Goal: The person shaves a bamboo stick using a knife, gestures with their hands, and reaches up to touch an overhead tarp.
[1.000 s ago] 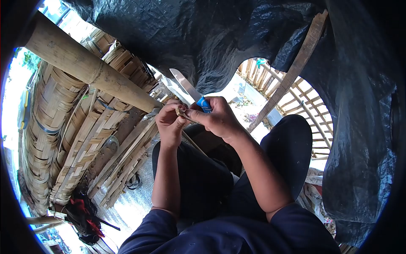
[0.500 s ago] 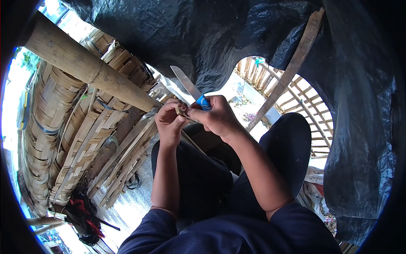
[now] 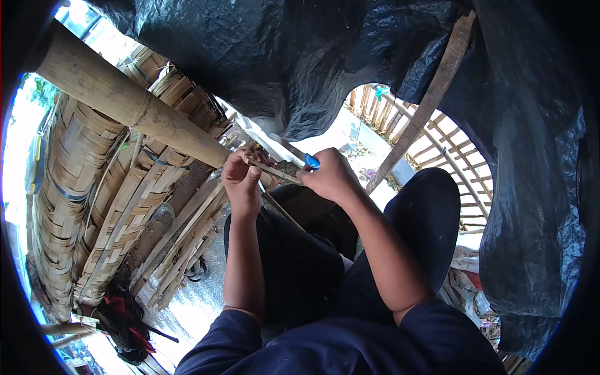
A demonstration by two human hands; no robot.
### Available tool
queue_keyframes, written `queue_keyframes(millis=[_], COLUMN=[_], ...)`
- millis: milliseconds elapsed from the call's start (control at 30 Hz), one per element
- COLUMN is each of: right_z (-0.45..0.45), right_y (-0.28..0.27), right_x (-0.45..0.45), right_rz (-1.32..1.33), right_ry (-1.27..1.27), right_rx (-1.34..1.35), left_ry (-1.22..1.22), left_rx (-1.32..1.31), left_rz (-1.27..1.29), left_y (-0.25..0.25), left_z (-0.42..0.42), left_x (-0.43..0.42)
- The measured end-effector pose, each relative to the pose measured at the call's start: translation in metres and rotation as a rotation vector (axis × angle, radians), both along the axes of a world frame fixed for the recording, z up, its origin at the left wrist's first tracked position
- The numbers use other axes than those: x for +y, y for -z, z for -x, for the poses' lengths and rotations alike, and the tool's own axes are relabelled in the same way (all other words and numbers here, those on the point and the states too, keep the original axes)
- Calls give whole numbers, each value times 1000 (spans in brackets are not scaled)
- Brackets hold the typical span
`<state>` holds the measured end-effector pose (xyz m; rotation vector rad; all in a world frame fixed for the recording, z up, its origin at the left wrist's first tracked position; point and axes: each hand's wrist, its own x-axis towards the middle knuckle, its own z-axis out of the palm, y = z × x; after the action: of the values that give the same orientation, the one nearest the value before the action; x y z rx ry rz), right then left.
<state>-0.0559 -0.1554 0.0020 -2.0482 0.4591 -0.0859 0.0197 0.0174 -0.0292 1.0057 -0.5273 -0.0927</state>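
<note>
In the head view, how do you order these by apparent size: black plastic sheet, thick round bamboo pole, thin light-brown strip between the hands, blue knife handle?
Black plastic sheet
Thick round bamboo pole
Thin light-brown strip
Blue knife handle, partly covered by the right hand

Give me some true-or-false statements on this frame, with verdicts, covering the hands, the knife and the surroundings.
1. The right hand holds a blue-handled knife. True.
2. The knife's blade points back at the person's chest. False: it points away from the person, toward the top of the picture.
3. A thin strip runs between the right hand and the left hand. True.
4. The person's sleeves are bright yellow. False: the sleeves are dark blue.
5. A thick bamboo pole slants from the upper left toward the left hand. True.
6. Black sheeting hangs only at the picture's left edge. False: the black sheeting spans the top and right.
</note>
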Motion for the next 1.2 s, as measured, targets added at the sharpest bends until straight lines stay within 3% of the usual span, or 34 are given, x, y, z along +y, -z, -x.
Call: queue_keyframes(millis=[100,233,300,433,733,1200], right_z=[3,-11,-8,-4,-5,-7], right_y=[0,5,-1,-8,-12,-11], right_x=[-15,-29,-31,-30,-31,-20], right_rz=[1,-52,-201,-372,-468,-588], right_ry=[-23,276,331,354,501,383], right_rx=[92,-191,-203,-146,-183,-97], left_ry=[14,39,40,49,34,27], left_rx=[5,6,5,1,13,2], left_rz=[5,14,26,33,21,21], left_y=[1,-3,-3,-1,1,-1], left_z=[-1,1,2,0,-2,-2], left_x=[2,-1,-2,1,3,1])
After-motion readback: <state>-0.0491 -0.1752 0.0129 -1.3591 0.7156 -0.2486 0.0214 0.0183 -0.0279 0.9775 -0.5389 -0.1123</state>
